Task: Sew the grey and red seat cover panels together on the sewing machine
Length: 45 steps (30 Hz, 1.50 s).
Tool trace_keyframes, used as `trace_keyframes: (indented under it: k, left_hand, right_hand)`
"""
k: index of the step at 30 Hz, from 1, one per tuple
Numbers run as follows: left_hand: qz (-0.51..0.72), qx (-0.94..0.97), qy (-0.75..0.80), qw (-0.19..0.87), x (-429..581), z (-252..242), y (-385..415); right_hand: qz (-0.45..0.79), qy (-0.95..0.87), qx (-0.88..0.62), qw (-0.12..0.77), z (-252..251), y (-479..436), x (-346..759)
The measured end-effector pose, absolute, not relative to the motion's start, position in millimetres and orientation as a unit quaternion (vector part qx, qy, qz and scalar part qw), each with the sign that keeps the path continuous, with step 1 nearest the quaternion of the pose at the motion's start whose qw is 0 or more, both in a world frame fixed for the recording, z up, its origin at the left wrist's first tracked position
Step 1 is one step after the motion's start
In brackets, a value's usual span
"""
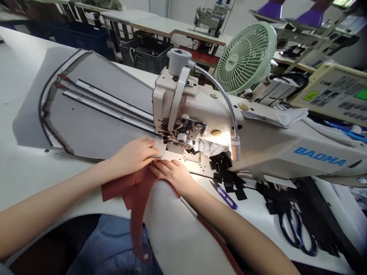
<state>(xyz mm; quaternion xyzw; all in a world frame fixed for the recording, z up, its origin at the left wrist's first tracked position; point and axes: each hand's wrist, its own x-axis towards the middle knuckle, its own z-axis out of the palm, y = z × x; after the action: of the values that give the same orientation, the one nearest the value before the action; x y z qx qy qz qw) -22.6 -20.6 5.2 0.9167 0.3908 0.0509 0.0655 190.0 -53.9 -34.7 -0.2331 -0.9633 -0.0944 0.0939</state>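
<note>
A large grey fabric panel point(86, 131) with dark edging and pale strips lies under the head of a sewing machine point(177, 99). Just in front of the presser foot, my left hand point(136, 154) has its fingers and thumb closed on the panel's near edge. Dark red fabric point(119, 189) is joined to this work and hangs over the table's front edge. On that red fabric rests my right hand point(174, 173), fingers stretched out and its thumb hidden. A grey piece with red trim point(169, 221) drapes between my forearms toward my lap.
Purple thread snips point(225, 195) lie right of my right hand, beside black fabric scraps point(222, 162). Farther right are large scissors point(298, 231). A green fan point(245, 57) and a control panel point(334, 95) stand behind the machine. A lit gooseneck lamp point(235, 147) bends over the bed.
</note>
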Motion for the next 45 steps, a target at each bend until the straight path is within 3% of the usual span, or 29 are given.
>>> trace_keyframes:
  k: [18, 27, 30, 33, 36, 38, 45]
  left_hand:
    - [0.017, 0.923, 0.385, -0.016, -11.9, 6.5, 0.5]
    - [-0.002, 0.920, 0.391, 0.002, -8.4, 8.4, 19.7]
    - [0.061, 0.922, 0.379, 0.048, -12.0, 22.6, 3.4]
    - [0.067, 0.922, 0.344, 0.165, -17.8, 33.5, -22.6]
    - [0.075, 0.888, 0.358, 0.280, -24.2, 26.7, -43.8]
    - [0.098, 0.864, 0.388, 0.304, -27.7, 13.9, -53.4]
    - [0.122, 0.847, 0.517, -0.005, -26.9, -20.7, -94.1]
  right_hand:
    - [-0.006, -0.937, -0.348, 0.028, -37.8, -29.7, 191.3]
    - [0.054, -0.919, -0.387, 0.054, -33.5, -18.4, 196.0]
    - [0.094, -0.916, -0.386, 0.065, -31.4, -15.9, 196.7]
    - [0.142, -0.911, -0.375, 0.098, -33.0, -15.8, 192.8]
    - [0.178, -0.882, -0.409, 0.153, -35.5, -17.1, 183.5]
    - [0.191, -0.864, -0.436, 0.165, -34.8, -16.1, 176.2]
    - [0.123, -0.874, -0.455, 0.116, -23.7, -8.6, 168.4]
